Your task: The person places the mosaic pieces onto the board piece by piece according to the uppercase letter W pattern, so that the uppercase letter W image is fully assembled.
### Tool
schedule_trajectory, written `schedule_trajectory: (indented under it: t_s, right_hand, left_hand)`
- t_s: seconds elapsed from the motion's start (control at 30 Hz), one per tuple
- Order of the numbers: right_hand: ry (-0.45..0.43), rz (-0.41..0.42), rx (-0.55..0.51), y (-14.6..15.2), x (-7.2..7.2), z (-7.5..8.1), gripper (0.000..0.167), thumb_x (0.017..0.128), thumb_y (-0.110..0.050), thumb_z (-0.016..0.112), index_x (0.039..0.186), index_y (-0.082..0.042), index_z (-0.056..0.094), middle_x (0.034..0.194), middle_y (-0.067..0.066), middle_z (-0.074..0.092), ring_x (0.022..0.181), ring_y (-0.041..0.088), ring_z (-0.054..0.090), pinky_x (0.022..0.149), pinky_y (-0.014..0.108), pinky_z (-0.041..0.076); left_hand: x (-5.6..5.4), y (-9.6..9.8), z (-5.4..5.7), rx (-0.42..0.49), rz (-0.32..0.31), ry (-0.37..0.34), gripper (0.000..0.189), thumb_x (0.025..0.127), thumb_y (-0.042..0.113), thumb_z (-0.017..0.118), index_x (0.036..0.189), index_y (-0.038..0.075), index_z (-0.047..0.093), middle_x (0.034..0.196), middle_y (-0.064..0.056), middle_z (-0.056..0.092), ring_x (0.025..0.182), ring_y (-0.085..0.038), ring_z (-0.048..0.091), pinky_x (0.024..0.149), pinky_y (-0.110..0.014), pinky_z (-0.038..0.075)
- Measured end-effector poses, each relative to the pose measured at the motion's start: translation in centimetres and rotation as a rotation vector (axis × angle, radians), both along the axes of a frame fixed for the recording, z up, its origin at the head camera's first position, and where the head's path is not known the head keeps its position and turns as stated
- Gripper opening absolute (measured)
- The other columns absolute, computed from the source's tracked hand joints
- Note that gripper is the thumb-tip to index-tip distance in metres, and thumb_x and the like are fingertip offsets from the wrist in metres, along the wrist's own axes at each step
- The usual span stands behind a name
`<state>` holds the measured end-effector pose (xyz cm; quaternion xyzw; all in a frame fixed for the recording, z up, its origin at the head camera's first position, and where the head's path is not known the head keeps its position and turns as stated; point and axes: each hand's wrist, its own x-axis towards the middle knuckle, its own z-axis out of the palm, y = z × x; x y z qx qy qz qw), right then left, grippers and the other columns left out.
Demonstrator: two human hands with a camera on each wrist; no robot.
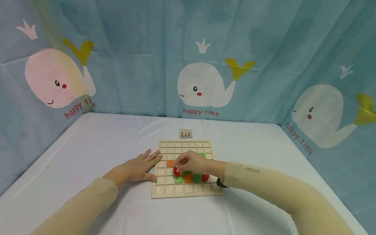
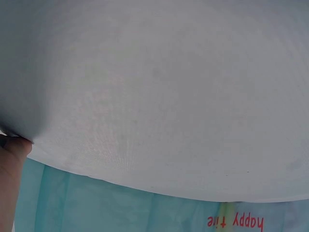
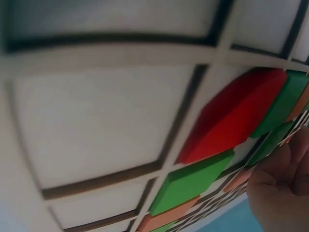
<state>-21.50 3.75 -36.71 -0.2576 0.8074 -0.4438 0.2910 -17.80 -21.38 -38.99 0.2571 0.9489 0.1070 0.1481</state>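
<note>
A wooden grid board (image 1: 188,196) lies on the white table. Above its left-middle squares, my right hand (image 1: 191,162) pinches a small red piece (image 1: 176,172) between thumb and fingers. My left hand (image 1: 140,167) is spread, with its fingertips and thumb at the board's left edge. Pieces seated in the grid include an orange square (image 1: 170,163), a light green square (image 1: 179,179), another orange square (image 1: 188,179), a dark green square (image 1: 197,178) and a red rounded piece (image 3: 236,113). In the right wrist view, fingers hide part of the far squares.
A small card (image 1: 185,133) with a printed grid pattern lies just behind the board. Something black (image 1: 221,183) shows beneath the right wrist. A blue curtain (image 1: 135,81) with whale prints hangs around the table's back and sides.
</note>
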Motion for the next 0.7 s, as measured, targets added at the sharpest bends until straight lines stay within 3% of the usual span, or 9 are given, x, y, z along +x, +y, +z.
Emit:
schedule_trajectory:
  t_s: [0.27, 0.7]
  right_hand:
    - [0.053, 0.068, 0.014, -1.4, 0.3, -0.5, 0.007, 0.087, 0.003, 0.071, 0.093, -0.001, 0.073, 0.074, -0.002, 0.064, 0.067, 0.01, 0.056, 0.064, 0.02, 0.05]
    - [0.121, 0.127, 0.067, -2.0, 0.5, -0.5, 0.006, 0.084, 0.004, 0.073, 0.088, 0.001, 0.073, 0.075, -0.004, 0.063, 0.069, 0.006, 0.054, 0.063, 0.016, 0.047]
  left_hand:
    - [0.0, 0.0, 0.1, 0.0, -0.007, 0.002, 0.094, 0.087, 0.064, 0.055, 0.154, 0.006, 0.024, 0.161, -0.015, 0.012, 0.143, -0.048, 0.008, 0.111, -0.062, 0.019]
    - [0.4, 0.1, 0.6, 0.025, -0.02, 0.006, 0.092, 0.088, 0.061, 0.055, 0.153, 0.003, 0.025, 0.16, -0.017, 0.013, 0.143, -0.049, 0.009, 0.11, -0.063, 0.02]
